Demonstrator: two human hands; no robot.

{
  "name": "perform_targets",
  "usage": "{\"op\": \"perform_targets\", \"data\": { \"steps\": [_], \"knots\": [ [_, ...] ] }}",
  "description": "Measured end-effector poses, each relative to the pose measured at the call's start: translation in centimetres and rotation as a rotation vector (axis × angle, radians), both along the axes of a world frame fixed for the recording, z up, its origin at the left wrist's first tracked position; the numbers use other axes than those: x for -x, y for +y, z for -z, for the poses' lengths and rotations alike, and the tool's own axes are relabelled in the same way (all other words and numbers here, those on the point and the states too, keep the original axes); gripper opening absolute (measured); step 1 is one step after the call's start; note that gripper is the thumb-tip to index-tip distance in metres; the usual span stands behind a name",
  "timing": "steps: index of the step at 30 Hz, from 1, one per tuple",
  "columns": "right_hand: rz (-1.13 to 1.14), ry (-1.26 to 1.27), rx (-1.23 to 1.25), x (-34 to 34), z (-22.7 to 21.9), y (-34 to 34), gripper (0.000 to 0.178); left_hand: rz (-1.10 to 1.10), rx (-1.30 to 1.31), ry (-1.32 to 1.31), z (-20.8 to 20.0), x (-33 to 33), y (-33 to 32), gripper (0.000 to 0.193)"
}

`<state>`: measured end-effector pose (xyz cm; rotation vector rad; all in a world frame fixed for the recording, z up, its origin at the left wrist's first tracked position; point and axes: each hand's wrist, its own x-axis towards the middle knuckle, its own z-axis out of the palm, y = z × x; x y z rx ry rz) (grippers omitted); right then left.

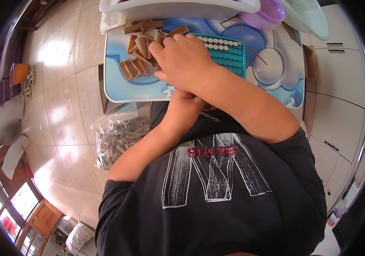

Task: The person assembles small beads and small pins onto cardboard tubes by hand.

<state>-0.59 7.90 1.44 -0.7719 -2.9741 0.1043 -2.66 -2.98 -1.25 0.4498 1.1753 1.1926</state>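
Observation:
My right hand (183, 57) reaches across the table over a pile of brown plastic pieces (141, 46). Its fingers bend down among them, and whatever they grip is hidden under the palm. Tucked below my right wrist, close to the table's near edge, is my left hand (184, 106). Its fingers are curled in, and I cannot make out what is inside them. Several box-like brown pieces (133, 68) stand in a row at the pile's near left. Partly behind my right forearm lies a teal tray (236, 64) with round wells, its far rows holding white discs (219, 42).
The blue patterned table (118, 91) carries a white bin (182, 9) at its far edge, beside a purple basin (264, 15). A thin brown stick (258, 56) lies right of the tray. A clear bag of grey-brown pieces (120, 138) sits left of me. White cabinets (338, 72) line the right.

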Motion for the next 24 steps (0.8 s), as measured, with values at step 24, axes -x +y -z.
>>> {"op": "perform_targets", "data": {
  "steps": [24],
  "knots": [
    [0.559,0.567,0.151,-21.7,3.9,-0.9,0.035,-0.080,0.003,-0.283,-1.6,-0.2,2.5,0.029]
  ]
}}
